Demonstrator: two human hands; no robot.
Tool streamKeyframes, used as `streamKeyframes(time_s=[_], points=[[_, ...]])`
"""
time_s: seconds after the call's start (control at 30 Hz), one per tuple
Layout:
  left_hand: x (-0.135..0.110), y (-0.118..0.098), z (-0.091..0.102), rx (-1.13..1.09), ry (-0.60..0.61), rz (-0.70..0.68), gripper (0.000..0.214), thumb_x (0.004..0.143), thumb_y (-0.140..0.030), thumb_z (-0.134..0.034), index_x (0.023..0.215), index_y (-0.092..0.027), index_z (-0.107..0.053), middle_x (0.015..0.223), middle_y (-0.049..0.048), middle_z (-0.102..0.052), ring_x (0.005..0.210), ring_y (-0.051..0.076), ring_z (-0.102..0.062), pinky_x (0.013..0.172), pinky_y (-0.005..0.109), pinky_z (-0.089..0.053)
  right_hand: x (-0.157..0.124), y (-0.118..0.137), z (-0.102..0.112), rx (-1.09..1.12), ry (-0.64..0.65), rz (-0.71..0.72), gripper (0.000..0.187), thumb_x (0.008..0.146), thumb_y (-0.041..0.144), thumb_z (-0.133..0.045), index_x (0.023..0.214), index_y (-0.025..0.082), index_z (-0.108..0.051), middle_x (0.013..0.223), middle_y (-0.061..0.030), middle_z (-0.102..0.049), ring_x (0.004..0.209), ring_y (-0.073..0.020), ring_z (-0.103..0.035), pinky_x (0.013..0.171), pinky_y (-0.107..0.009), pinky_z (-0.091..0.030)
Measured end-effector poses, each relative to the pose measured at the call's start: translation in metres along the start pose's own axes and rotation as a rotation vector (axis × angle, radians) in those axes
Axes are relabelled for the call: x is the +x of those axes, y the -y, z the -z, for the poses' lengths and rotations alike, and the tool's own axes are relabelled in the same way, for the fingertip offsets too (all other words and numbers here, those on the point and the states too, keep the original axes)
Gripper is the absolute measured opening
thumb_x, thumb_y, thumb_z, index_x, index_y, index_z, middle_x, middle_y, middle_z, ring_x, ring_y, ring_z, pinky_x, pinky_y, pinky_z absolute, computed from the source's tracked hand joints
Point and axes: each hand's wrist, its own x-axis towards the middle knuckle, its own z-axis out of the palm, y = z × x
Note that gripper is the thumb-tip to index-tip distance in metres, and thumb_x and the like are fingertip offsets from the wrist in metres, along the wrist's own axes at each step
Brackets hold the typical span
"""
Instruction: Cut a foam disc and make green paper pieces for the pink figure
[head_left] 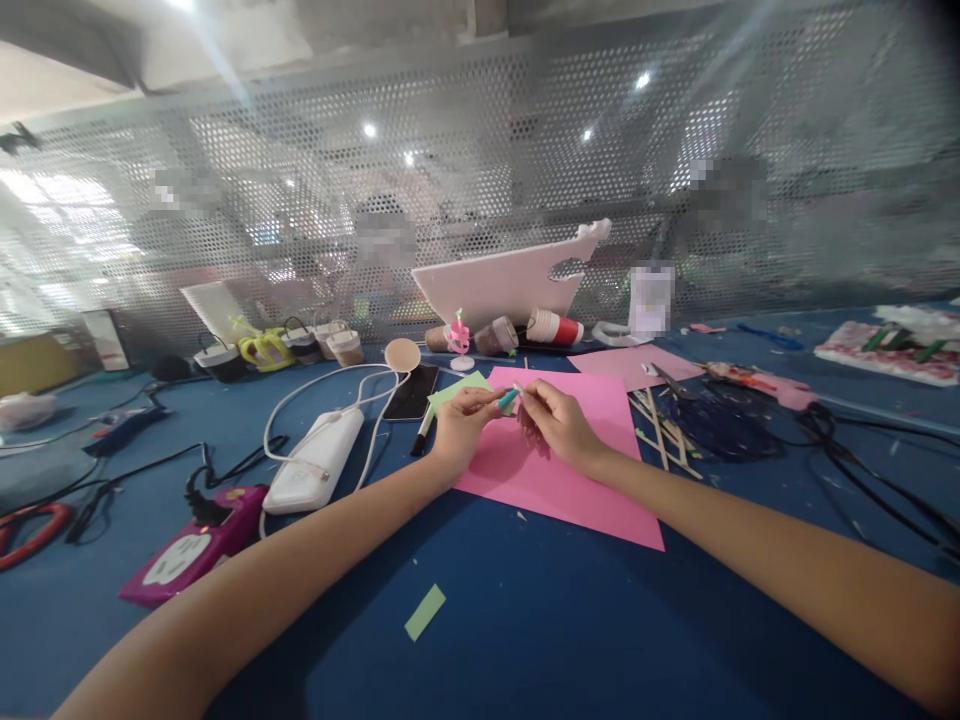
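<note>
Above a pink paper sheet (600, 495), my two hands meet at a small teal piece (508, 398), maybe a folded or rolled paper strip. My left hand (461, 430) is closed, pinching it between thumb and finger. The fingertips of my right hand (559, 420) are pressed together at its other end, where a little white shows; what exactly they grip is too small to make out. Under my left hand lies a light green paper piece (480, 381). A cut green strip (425, 612) rests on the blue table nearer to me.
Left of my hands are a white power bank (315, 462) with cables, a phone (412, 392) and a purple box (199, 545). Wooden sticks (660, 430), scissors (675, 380) and a dark blue tangled bundle (720, 425) lie right. Paper cups (555, 327) stand behind.
</note>
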Motion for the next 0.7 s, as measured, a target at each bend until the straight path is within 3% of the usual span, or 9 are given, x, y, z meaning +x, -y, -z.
streamKeyframes(time_s=[0.17, 0.47, 0.6, 0.7], points=[[0.0006, 0.0032, -0.0011, 0.016, -0.014, 0.038, 0.018, 0.058, -0.031, -0.081, 0.069, -0.02, -0.075, 0.082, 0.0037, -0.059, 0.08, 0.015, -0.056, 0.073, 0.031, -0.05, -0.0009, 0.001, -0.0015, -0.066, 0.008, 0.038, 0.033, 0.092, 0.047, -0.042, 0.072, 0.021, -0.045, 0.053, 0.0049, -0.052, 0.034, -0.0074, -0.045, 0.032, -0.02, -0.036], [-0.0032, 0.0036, -0.0004, 0.081, 0.034, 0.019, 0.021, 0.063, -0.037, -0.077, 0.075, -0.02, -0.076, 0.088, 0.0058, -0.057, 0.086, 0.017, -0.053, 0.075, 0.031, -0.05, -0.0006, -0.0016, -0.002, -0.298, -0.032, 0.161, 0.022, 0.089, 0.025, -0.042, 0.068, 0.021, -0.042, 0.054, 0.0038, -0.051, 0.045, -0.0096, -0.046, 0.047, -0.023, -0.035], [-0.0018, 0.0042, 0.0008, 0.17, 0.082, -0.018, 0.021, 0.074, -0.039, -0.069, 0.078, -0.019, -0.075, 0.091, 0.0073, -0.057, 0.089, 0.018, -0.055, 0.075, 0.032, -0.052, 0.0008, -0.0023, -0.0005, -0.319, -0.033, 0.164, 0.019, 0.086, 0.023, -0.043, 0.067, 0.022, -0.041, 0.053, 0.0045, -0.046, 0.046, -0.0104, -0.042, 0.048, -0.024, -0.033], [-0.0014, 0.0009, 0.0023, 0.302, 0.19, -0.092, 0.028, 0.083, -0.041, -0.057, 0.092, -0.019, -0.072, 0.097, 0.0085, -0.056, 0.09, 0.019, -0.057, 0.075, 0.033, -0.053, 0.0013, -0.0028, 0.0009, -0.318, -0.045, 0.165, 0.019, 0.085, 0.025, -0.044, 0.067, 0.022, -0.04, 0.055, 0.0039, -0.046, 0.049, -0.0113, -0.042, 0.05, -0.025, -0.033]])
